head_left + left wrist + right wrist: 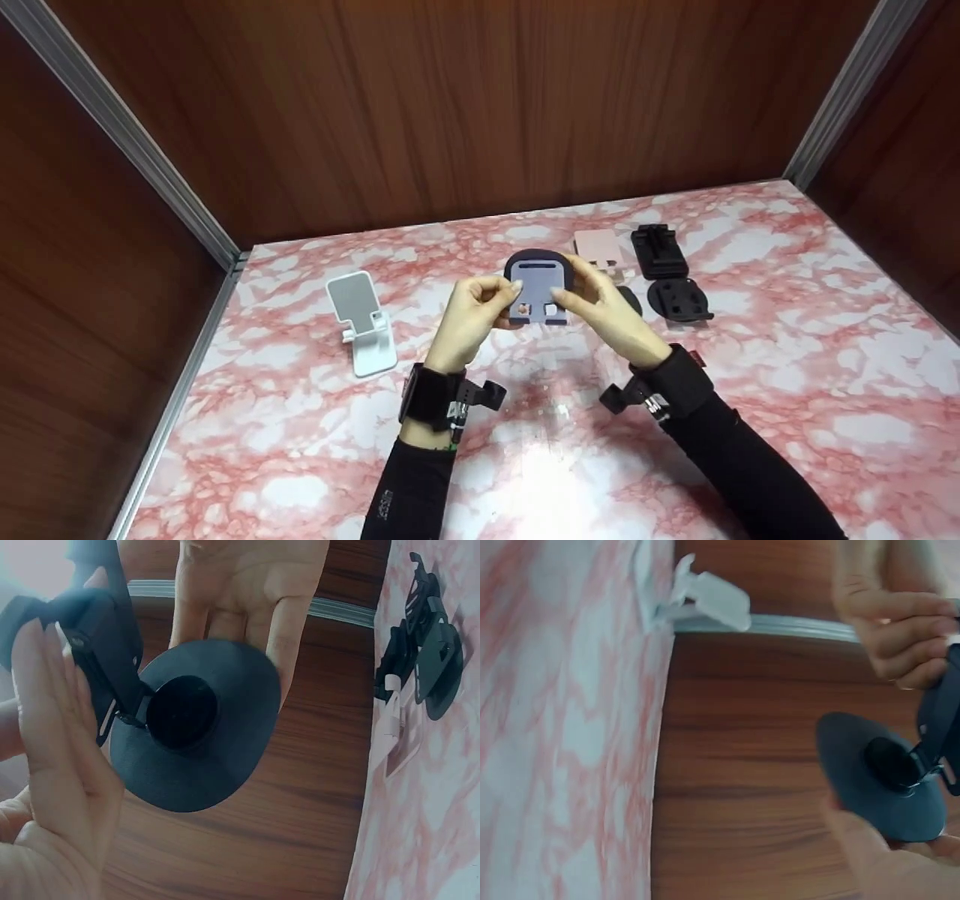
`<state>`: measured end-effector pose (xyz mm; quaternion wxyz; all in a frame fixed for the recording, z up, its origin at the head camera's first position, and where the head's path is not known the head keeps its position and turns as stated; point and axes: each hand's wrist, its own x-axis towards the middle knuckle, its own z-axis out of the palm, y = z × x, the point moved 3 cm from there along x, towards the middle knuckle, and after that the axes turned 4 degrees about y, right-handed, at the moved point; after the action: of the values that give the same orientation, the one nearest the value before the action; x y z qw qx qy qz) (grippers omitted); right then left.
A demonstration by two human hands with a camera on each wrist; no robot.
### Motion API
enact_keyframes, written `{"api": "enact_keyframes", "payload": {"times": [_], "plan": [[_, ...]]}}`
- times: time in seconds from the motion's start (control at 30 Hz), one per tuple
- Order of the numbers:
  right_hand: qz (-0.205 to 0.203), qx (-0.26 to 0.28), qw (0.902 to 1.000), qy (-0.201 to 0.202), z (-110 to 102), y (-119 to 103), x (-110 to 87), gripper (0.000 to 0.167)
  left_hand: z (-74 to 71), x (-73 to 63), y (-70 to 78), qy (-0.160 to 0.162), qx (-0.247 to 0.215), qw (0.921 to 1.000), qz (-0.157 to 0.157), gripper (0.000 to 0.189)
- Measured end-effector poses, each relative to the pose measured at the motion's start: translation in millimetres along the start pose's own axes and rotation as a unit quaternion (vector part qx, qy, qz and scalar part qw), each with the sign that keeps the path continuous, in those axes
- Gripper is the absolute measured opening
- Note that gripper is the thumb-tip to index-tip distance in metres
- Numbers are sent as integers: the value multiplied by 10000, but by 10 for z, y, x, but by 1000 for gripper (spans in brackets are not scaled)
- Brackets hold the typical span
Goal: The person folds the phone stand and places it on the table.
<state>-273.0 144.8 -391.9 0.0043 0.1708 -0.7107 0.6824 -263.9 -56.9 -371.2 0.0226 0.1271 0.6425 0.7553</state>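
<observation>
Both hands hold up a dark phone stand (540,283) with a slotted, blue-grey phone plate, above the middle of the table. My left hand (466,319) pinches the left edge of the plate between thumb and fingers. On the other side, my right hand (611,321) has its thumb at the plate's right edge and its fingers behind. From the left wrist view, the underside of the stand's round base (240,735) shows, joined by a hinge to the plate. In the right wrist view, the right hand (877,855) grips the rim of that base.
A white phone stand (361,346) is unfolded on the marbled table (300,435) to the left. Behind the right hand lie a pink stand (598,246), a folded black stand (660,253) and a round black stand (677,298). Wood-grain panels (480,112) enclose the back and sides.
</observation>
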Motion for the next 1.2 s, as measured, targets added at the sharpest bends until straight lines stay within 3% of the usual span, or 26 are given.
{"api": "enact_keyframes", "payload": {"times": [0.6,1.0,1.2], "plan": [[595,-29,9967,-559,-78,-14,28,57,14,27,-81,-83,253,9996,-58,21],[695,673,9949,-278,-103,-18,33,52,86,14,-126,-16,-83,9999,93,28],[760,724,9941,-256,-140,-3,41,53,130,13,-137,75,-204,9996,169,28]]}}
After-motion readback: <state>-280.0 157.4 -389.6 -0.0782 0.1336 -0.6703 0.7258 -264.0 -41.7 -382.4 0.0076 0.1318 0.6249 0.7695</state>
